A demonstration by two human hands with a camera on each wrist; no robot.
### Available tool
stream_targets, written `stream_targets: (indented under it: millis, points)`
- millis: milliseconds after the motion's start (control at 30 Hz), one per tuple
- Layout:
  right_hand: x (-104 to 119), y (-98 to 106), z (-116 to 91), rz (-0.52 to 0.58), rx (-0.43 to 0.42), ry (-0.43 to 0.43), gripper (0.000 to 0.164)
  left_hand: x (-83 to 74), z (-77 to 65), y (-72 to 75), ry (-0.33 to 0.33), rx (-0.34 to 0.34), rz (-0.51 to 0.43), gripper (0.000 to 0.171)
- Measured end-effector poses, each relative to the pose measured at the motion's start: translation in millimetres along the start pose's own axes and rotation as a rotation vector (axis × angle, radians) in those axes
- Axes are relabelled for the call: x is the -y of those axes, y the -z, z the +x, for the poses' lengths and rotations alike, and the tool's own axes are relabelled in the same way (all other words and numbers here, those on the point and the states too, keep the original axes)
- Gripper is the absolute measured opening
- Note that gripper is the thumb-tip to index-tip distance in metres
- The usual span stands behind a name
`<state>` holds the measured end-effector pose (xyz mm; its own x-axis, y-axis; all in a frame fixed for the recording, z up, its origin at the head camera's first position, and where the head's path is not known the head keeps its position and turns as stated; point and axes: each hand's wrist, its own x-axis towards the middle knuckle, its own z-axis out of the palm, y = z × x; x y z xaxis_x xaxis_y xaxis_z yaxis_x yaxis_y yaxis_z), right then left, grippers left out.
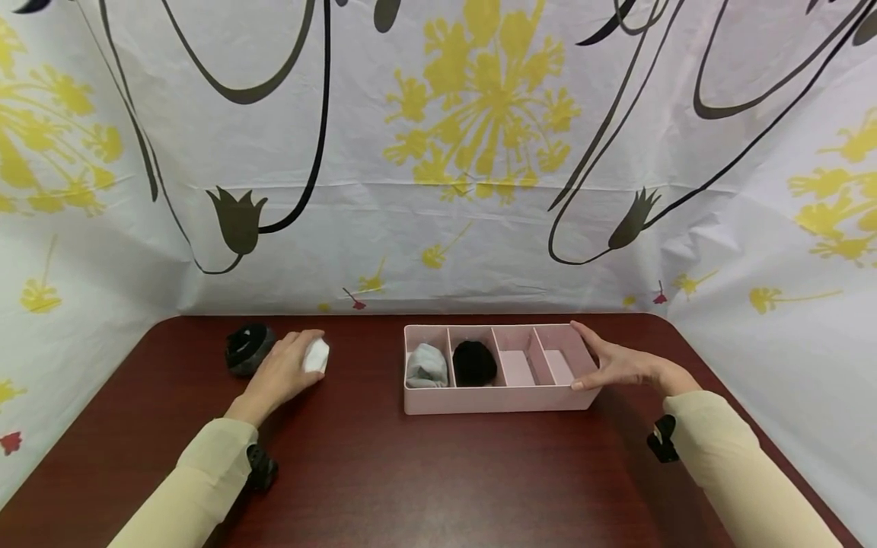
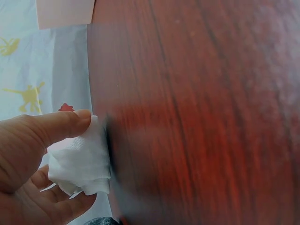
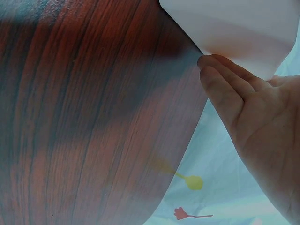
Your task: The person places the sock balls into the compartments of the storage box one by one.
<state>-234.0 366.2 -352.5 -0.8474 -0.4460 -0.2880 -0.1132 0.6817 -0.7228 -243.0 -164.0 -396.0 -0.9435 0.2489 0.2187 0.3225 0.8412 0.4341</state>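
Observation:
My left hand (image 1: 279, 374) holds a white rolled sock (image 1: 316, 356) low over the left side of the table. In the left wrist view, the thumb lies along one side of the white sock (image 2: 80, 161) and the fingers curl beneath it. Just left of that hand is a dark grey and black rolled sock (image 1: 248, 348). My right hand (image 1: 626, 365) grips the right end of a pink divided box (image 1: 493, 400), its thumb and a finger at the two end corners. A light grey sock (image 1: 427, 367) sits in the leftmost compartment, with a black sock (image 1: 474, 364) beside it.
The two right compartments (image 1: 563, 367) of the box hold nothing visible. Box and socks are on a dark reddish wood-grain table (image 1: 438, 479). A white patterned sheet (image 1: 342, 152) hangs behind the table and along both sides.

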Motion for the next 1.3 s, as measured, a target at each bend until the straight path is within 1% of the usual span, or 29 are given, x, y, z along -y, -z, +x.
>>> stream_targets:
  millis: [300,533,667,933,1300]
  points:
    - [-0.5,0.2,-0.2,0.003,0.001,-0.002,0.119,-2.4,-2.3,1.2,-0.016,-0.032,-0.012,0.064]
    - [-0.4,0.4,-0.2,0.027,0.009,-0.005,0.119,-5.6,-3.4,3.7,-0.034,-0.059,-0.027,0.063]
    - [-0.7,0.7,-0.3,0.021,0.010,-0.001,0.119,-10.4,-3.2,4.9,-0.044,-0.078,-0.040,0.063]
    - [-0.8,0.0,-1.1,0.031,0.006,0.004,0.119,-31.6,-0.8,8.3,-0.091,-0.120,-0.091,0.063]
    - [-3.0,-0.4,0.3,0.032,0.000,0.006,0.120,-73.6,11.1,6.9,-0.225,-0.185,-0.155,0.065]
